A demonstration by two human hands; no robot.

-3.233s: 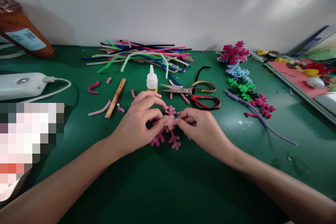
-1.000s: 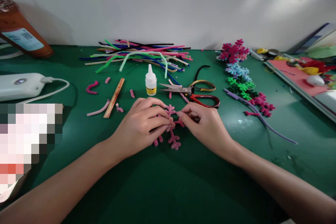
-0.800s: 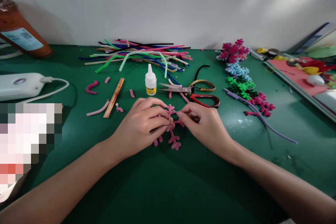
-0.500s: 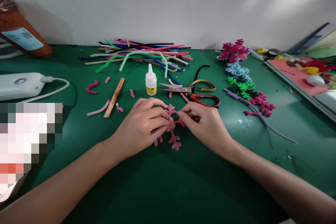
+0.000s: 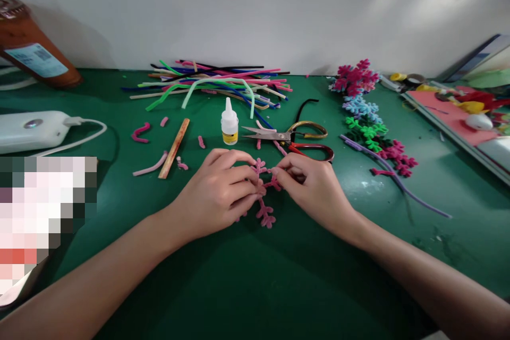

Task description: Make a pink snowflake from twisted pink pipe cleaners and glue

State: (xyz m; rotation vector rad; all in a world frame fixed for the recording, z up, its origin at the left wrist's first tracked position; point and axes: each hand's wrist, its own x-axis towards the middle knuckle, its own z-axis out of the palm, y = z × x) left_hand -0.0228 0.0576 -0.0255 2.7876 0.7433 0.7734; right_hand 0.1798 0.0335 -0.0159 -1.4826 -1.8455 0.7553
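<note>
A pink pipe-cleaner snowflake [image 5: 264, 213] lies on the green table [image 5: 255, 276] between my hands. My left hand [image 5: 217, 194] covers its left arms, with fingertips pinching near its centre. From the right, my right hand [image 5: 313, 188] pinches the snowflake's right arm with thumb and forefinger. One branched arm pokes up between the hands and another points toward me. A small white glue bottle [image 5: 229, 124] stands upright just beyond my left hand. Scissors [image 5: 295, 141] with red and gold handles lie shut beyond my right hand.
A pile of coloured pipe cleaners [image 5: 215, 85] lies at the back. Finished snowflakes [image 5: 368, 122] in pink, blue and green sit right, with a purple pipe cleaner [image 5: 398, 183]. A wooden stick [image 5: 174, 147] and pink offcuts lie left. A white device [image 5: 32, 130] and a brown bottle [image 5: 27, 48] stand far left.
Since 3.2 s ago the pale pink centre piece has gone from sight under my fingers. My left hand has slid slightly right over the snowflake's lower left arm. In the last second almost nothing moved.
</note>
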